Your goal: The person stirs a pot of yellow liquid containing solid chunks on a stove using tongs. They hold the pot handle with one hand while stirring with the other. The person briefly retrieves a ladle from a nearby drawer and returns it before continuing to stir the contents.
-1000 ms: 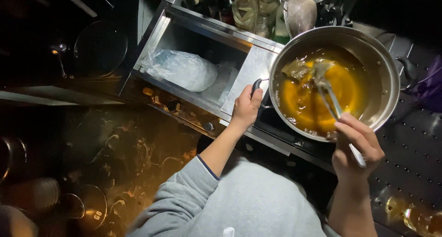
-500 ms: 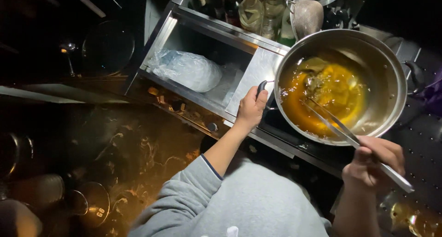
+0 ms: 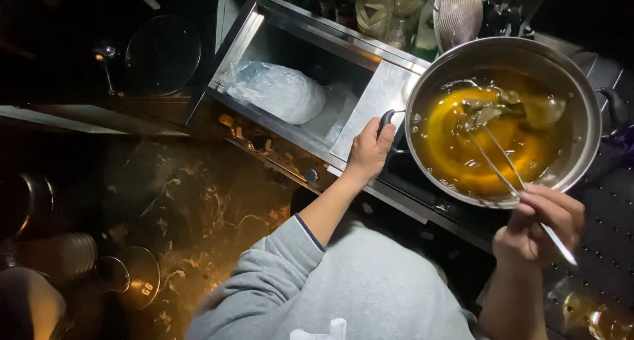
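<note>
Head view, looking down. We note a large steel pot (image 3: 581,96) at upper right, holding amber liquid (image 3: 456,148) with pale leafy pieces (image 3: 541,109) floating near its far side. The pot has a dark handle (image 3: 385,123) on its left side and another (image 3: 614,109) on its right.

Left hand (image 3: 368,148): fingers wrapped around the left pot handle, closed on it. The arm comes up from a grey sleeve (image 3: 277,267).

Right hand (image 3: 538,224): just below the pot's near rim, fingers pinched around a pair of long metal tongs (image 3: 502,165). The tong tips reach into the liquid and meet the leafy pieces; the rear end juts out past the hand toward lower right.

Left of the pot we record a steel bin (image 3: 376,96) set in the desk, with a clear plastic bag (image 3: 277,89) lying in it. Behind it stand several glass bottles (image 3: 376,3) and a mesh strainer (image 3: 459,13). The left part of the view is dark; a round pan (image 3: 162,53) and some metal cups (image 3: 135,277) show faintly.
</note>
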